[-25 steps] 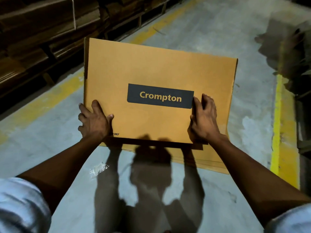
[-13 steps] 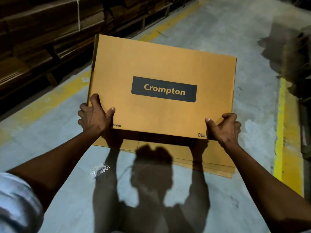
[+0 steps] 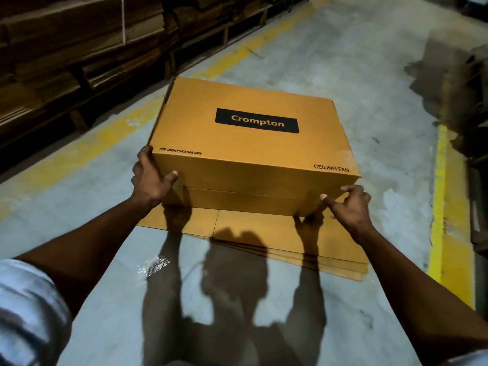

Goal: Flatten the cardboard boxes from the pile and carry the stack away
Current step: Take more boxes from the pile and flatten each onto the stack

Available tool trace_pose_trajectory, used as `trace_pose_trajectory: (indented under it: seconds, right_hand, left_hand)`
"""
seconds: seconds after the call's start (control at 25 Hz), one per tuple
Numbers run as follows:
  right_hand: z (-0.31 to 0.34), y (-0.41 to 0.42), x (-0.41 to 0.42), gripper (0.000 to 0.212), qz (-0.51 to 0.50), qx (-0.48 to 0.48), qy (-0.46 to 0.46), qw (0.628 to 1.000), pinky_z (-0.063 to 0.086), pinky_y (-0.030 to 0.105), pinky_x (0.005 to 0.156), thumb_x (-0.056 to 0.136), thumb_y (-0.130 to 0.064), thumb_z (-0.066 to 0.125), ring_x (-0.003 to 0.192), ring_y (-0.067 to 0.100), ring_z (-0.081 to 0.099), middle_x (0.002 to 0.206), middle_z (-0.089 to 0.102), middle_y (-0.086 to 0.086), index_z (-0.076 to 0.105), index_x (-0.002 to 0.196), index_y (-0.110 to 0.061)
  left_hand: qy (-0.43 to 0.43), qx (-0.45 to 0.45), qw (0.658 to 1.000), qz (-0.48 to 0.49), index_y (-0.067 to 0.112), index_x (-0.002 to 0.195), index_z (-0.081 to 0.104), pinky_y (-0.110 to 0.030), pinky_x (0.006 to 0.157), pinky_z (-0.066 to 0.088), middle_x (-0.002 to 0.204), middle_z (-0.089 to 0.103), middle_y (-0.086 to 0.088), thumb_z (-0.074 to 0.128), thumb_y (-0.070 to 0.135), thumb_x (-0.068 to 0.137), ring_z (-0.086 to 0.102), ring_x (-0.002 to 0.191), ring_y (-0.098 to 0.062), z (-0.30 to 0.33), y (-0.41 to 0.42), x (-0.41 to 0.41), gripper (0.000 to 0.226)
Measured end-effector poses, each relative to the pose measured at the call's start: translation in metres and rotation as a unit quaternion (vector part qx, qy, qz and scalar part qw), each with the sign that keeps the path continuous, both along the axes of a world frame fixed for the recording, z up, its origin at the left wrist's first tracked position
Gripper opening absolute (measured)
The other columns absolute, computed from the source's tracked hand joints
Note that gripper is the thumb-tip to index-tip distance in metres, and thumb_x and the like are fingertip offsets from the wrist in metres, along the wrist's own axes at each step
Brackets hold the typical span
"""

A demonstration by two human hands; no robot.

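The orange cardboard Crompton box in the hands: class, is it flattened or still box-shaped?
Box-shaped: the orange cardboard Crompton box shows a top panel and a front side, above the flattened cardboard sheets on the floor.

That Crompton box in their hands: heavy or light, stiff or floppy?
Probably light: the Crompton ceiling fan box is held by the left hand and right hand at its near corners. Likely empty, given the flattened boxes beneath. Its panels look fairly stiff.

Your orange-brown cardboard box (image 3: pixel 253 143), printed "Crompton" on a black label and "CEILING FAN" at one corner, sits opened-up and tilted at frame centre. Just below it, the stack of flattened boxes (image 3: pixel 290 233) lies flat on the floor.
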State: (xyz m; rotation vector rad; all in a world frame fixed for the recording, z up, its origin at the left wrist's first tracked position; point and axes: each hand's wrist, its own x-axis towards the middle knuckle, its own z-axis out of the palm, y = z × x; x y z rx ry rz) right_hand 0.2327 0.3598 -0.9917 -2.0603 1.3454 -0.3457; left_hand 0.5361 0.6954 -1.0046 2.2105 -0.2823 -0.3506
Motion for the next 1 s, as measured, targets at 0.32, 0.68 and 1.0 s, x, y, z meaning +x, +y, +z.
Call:
trace_pose_trajectory:
  seconds: [0.32, 0.68, 1.0]
  right_hand:
    - [0.015, -0.02, 0.019, 0.042, 0.005, 0.002, -0.103, 0.995, 0.049, 0.041, 0.106, 0.072, -0.027, 0.09, 0.126, 0.026, 0.038, 0.131, 0.026, 0.003, 0.059, 0.101, -0.025]
    - [0.137, -0.037, 0.02, 0.037, 0.003, -0.174, -0.105, 0.979, 0.024, 0.018, 0.099, 0.081, -0.038, 0.08, 0.135, 0.027, 0.032, 0.139, 0.04, 0.014, 0.064, 0.114, -0.032]
    - [0.125, -0.047, 0.019, 0.036, 0.017, -0.191, -0.032, 0.981, 0.024, 0.028, 0.105, 0.083, -0.047, 0.073, 0.138, 0.031, 0.032, 0.14, 0.047, 0.013, 0.068, 0.112, -0.028]
  left_hand:
    - [-0.015, -0.064, 0.998, -0.012, 0.04, 0.149, 0.004, -0.061, 0.11, 0.038, 0.154, 0.03, -0.012, 0.081, 0.025, 0.081, 0.037, 0.138, -0.036, 0.0, -0.003, 0.006, 0.105]
    - [-0.251, -0.01, 0.968, -0.022, 0.032, 0.15, 0.025, -0.05, 0.105, 0.028, 0.157, 0.024, -0.004, 0.073, 0.05, 0.082, 0.025, 0.138, -0.034, 0.112, -0.025, 0.018, 0.086]
    - [-0.25, 0.019, 0.968, -0.028, 0.026, 0.148, 0.031, -0.05, 0.105, 0.028, 0.158, 0.025, -0.009, 0.067, 0.058, 0.082, 0.024, 0.139, -0.037, 0.095, -0.027, 0.016, 0.082]
